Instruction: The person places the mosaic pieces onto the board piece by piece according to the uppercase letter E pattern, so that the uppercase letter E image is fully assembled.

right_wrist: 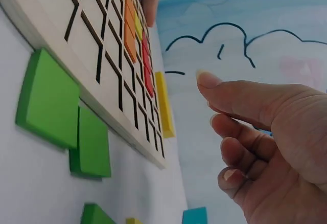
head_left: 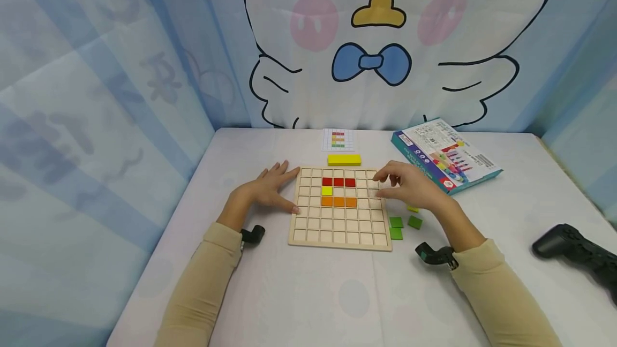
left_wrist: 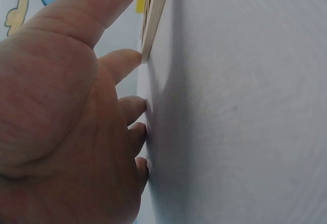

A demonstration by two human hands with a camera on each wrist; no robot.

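Observation:
A wooden grid board (head_left: 339,238) lies on the table. Three red tiles (head_left: 339,182) sit in one row, a yellow tile (head_left: 327,190) below the leftmost, and three orange tiles (head_left: 339,202) in the row beneath. My left hand (head_left: 266,186) is spread at the board's left edge, thumb and index finger touching it. Over the right edge hovers my right hand (head_left: 412,183), thumb and index finger apart. The right wrist view shows nothing held in that hand (right_wrist: 276,132). Several green tiles (head_left: 396,233) lie right of the board, near a partly hidden yellow tile (head_left: 413,209).
Behind the board are a yellow bar (head_left: 344,160) and a pattern card (head_left: 339,140) with coloured squares. A blue-edged box (head_left: 448,154) lies at the back right. A black game controller (head_left: 576,253) rests near the table's right side.

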